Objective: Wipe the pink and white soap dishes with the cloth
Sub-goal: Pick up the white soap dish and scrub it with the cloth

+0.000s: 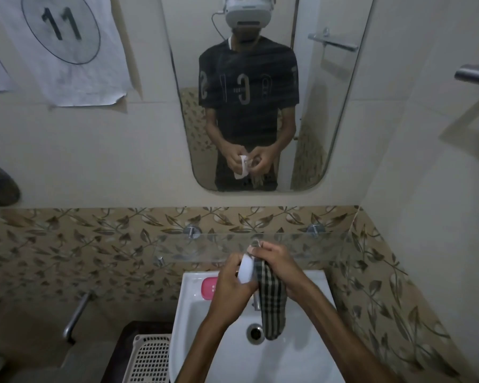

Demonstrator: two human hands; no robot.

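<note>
My left hand (230, 283) grips the white soap dish (246, 269), held on edge above the white sink (310, 355). Pressed against the dish's right side is a dark checked cloth (271, 302), held by my right hand (277, 261); the cloth's loose end hangs down over the sink's drain (255, 333). The pink soap dish (209, 289) lies on the sink's back left ledge, partly hidden behind my left hand. The mirror (260, 92) above shows the same hands, dish and cloth.
A glass shelf (194, 248) on two metal pegs runs across the leaf-patterned tiles just behind my hands. A metal tap (256, 301) is mostly hidden by the cloth. A white perforated basket (150, 357) stands left of the sink, with a metal handle (76, 313) on the wall.
</note>
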